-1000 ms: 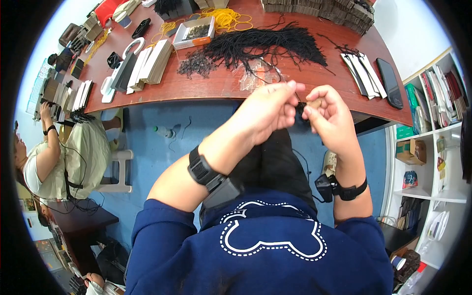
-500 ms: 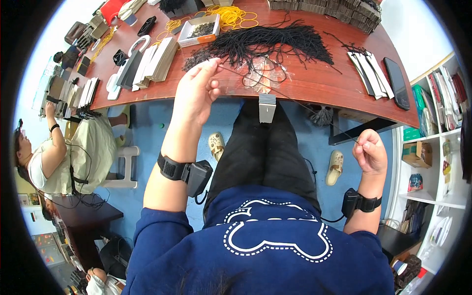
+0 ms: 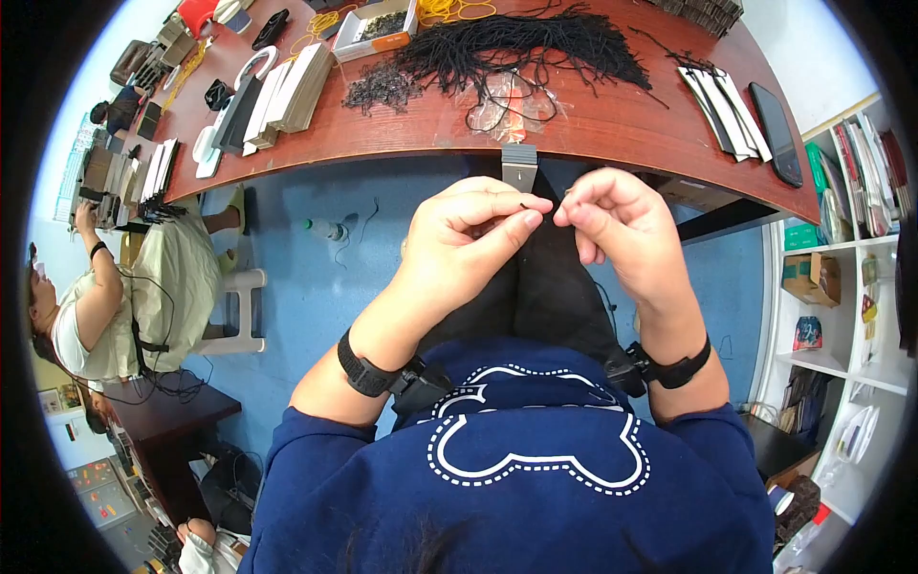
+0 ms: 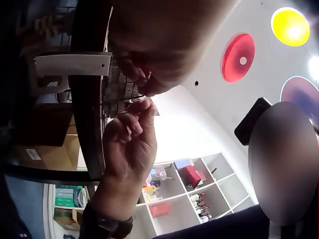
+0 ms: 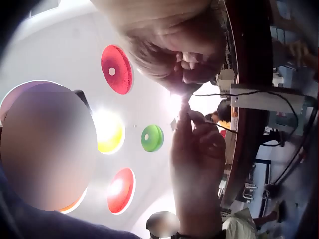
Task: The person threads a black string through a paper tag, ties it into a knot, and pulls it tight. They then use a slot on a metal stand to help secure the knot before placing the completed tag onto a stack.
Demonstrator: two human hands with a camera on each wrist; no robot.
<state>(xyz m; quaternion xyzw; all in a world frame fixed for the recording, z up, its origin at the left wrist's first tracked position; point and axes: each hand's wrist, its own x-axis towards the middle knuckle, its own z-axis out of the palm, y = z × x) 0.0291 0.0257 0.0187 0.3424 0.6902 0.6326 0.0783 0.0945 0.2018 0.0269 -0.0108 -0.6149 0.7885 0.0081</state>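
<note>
The person sat at the red-brown table, both hands raised over the lap, fingertips almost meeting; whether they touched, I couldn't tell. A thin black cord ran between them. The left hand pinched it between thumb and index finger, a short dark bit showing at the tips. The right hand, fingers bent, nipped it just beside. The rest of the cord hung slack in a loop below the fingers. Near them, a grey block stuck out from the table's edge; beyond lay heaped black cords.
</note>
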